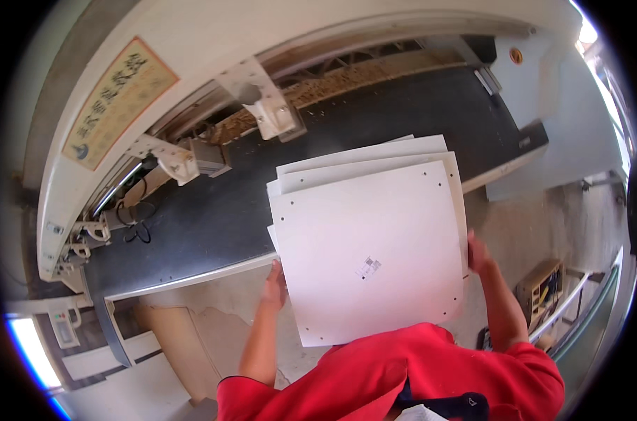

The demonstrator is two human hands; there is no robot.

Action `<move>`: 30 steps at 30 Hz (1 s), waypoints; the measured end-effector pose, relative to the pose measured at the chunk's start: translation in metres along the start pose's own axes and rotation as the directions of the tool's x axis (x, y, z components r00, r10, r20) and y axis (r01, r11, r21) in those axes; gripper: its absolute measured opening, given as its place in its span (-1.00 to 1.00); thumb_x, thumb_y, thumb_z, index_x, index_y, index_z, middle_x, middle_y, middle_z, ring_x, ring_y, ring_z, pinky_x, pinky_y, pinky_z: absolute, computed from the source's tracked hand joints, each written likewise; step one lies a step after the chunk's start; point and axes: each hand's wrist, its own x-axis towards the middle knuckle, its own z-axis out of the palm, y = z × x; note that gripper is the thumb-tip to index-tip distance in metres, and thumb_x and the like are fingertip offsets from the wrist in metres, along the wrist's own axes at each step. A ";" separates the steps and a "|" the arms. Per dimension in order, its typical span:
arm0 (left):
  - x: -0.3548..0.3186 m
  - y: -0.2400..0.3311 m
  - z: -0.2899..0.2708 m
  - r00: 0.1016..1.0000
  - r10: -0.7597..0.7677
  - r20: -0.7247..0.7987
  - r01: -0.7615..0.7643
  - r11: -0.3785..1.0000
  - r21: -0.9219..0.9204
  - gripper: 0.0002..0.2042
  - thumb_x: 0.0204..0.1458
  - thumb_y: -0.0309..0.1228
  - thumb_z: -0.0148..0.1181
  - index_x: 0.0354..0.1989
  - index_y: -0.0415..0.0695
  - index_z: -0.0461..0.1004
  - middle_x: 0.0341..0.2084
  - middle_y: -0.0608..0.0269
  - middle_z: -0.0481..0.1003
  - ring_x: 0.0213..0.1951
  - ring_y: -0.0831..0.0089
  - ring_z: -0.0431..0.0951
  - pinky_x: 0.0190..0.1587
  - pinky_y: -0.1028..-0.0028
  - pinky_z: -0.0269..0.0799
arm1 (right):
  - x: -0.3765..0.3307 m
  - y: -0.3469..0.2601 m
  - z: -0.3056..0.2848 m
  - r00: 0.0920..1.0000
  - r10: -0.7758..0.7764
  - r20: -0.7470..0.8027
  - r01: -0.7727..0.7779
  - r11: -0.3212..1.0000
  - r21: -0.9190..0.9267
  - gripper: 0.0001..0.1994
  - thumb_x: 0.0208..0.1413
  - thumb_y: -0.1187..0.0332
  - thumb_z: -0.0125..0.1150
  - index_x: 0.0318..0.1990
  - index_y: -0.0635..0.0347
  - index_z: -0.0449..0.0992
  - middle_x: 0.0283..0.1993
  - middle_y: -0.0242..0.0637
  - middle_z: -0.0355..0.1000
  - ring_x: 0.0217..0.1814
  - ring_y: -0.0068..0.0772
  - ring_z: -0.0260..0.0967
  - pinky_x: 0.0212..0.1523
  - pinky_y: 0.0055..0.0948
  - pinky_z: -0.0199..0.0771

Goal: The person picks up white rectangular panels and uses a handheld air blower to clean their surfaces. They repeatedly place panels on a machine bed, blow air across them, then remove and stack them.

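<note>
A stack of several white square panels (360,231), with small dark holes near the corners of the top one, lies across my front, its far part over the black machine bed. The panels are slightly out of line with each other. A small printed label (369,266) sits near the middle of the top panel. My left hand (275,284) grips the stack's left edge, with its fingers partly hidden beneath. At the right edge my right hand (478,252) closes on the same stack. The stack's underside is hidden.
The black machine bed (213,210) runs from lower left to upper right. Clamp-like white brackets (269,112) hang from the machine's beam (192,49). Brown shavings (346,81) lie behind the bed. Brown boards (181,337) lean below left; a wooden box (541,289) stands at right.
</note>
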 end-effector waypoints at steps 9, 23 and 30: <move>0.006 -0.015 0.053 0.998 0.069 -0.001 -0.068 0.979 -0.193 -0.29 0.21 0.20 -0.36 0.23 -0.20 0.25 0.09 0.04 0.39 0.07 0.17 0.44 0.12 0.20 0.39 | -0.017 0.043 -0.023 0.947 -0.086 -0.310 0.070 0.996 -0.062 -0.34 0.15 -0.10 0.06 0.16 0.35 0.30 0.06 -0.17 0.40 0.07 -0.26 0.33 0.07 -0.27 0.33; -0.084 0.021 0.328 0.684 0.475 0.554 -0.567 0.824 -0.006 -0.11 -0.14 0.23 0.15 0.18 -0.31 0.22 0.04 -0.01 0.38 0.07 0.10 0.39 0.07 0.14 0.35 | -0.279 -0.006 -0.161 0.470 -0.760 -0.450 0.577 0.650 -0.495 -0.14 0.00 -0.40 -0.07 0.05 0.36 0.40 0.07 -0.10 0.37 0.13 -0.20 0.29 0.09 -0.29 0.27; -0.097 -0.014 0.597 0.339 0.339 0.877 -0.553 0.826 -0.106 -0.17 -0.09 0.21 0.19 0.14 -0.31 0.26 -0.02 0.02 0.42 -0.04 0.18 0.48 -0.04 0.21 0.44 | -0.416 0.025 -0.291 0.124 -0.663 -0.738 0.762 0.540 -0.357 -0.10 -0.03 -0.45 -0.07 0.09 0.32 0.37 0.04 -0.19 0.41 0.08 -0.29 0.35 0.05 -0.31 0.36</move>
